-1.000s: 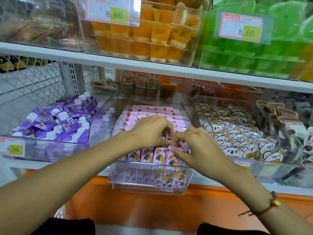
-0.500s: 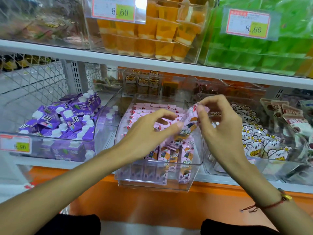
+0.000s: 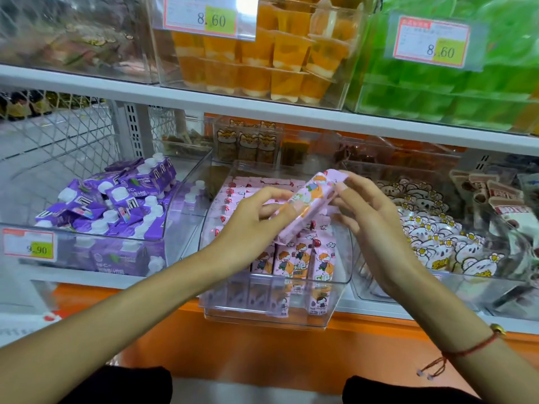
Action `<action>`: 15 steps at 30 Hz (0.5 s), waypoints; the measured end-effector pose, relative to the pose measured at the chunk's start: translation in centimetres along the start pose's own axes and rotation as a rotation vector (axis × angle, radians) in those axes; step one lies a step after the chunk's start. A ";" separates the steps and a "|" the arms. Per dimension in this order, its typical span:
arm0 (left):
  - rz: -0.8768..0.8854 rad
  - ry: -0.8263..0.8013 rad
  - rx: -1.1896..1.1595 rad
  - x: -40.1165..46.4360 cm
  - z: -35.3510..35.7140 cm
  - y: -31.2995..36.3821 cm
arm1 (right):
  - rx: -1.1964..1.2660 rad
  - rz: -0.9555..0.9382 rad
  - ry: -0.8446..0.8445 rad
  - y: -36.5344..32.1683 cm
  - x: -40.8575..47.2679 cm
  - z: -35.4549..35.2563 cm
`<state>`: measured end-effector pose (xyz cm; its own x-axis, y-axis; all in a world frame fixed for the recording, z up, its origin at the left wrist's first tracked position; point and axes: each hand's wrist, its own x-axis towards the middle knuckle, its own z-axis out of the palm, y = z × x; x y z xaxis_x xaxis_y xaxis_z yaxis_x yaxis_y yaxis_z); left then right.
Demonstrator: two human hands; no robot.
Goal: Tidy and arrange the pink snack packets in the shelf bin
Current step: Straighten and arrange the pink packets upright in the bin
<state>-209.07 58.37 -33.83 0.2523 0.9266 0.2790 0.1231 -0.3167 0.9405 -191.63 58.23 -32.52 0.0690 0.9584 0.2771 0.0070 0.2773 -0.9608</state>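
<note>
A clear plastic shelf bin (image 3: pixel 338 298) in the middle of the lower shelf holds several pink snack packets (image 3: pixel 293 262) with cartoon children on them, standing upright at the front and lying flat further back. Above the bin I hold a small stack of pink packets (image 3: pixel 313 199), tilted with its far end up to the right. My left hand (image 3: pixel 248 225) grips its lower end, fingers curled under and over it. My right hand (image 3: pixel 367 217) touches the upper end with its fingertips, the other fingers spread.
A bin of purple drink pouches (image 3: pixel 116 205) stands to the left, a bin of white cartoon packets (image 3: pixel 431 237) to the right. The shelf above (image 3: pixel 262 103) carries orange jelly cups (image 3: pixel 262 53) and green ones (image 3: pixel 455 83). An orange panel (image 3: pixel 233 345) runs below.
Both hands have lifted a stack of pink packets out of the bin's front row. It now hangs tilted above the bin, with my right hand's fingers spread wider than before.
</note>
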 end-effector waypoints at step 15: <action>-0.095 -0.032 -0.079 -0.1 0.4 0.5 | 0.054 0.037 -0.086 -0.8 -0.4 0.0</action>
<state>-208.65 58.06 -33.51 0.2737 0.9442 0.1832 0.0720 -0.2101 0.9750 -191.66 57.66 -31.86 -0.0174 0.9698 0.2434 -0.0475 0.2423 -0.9690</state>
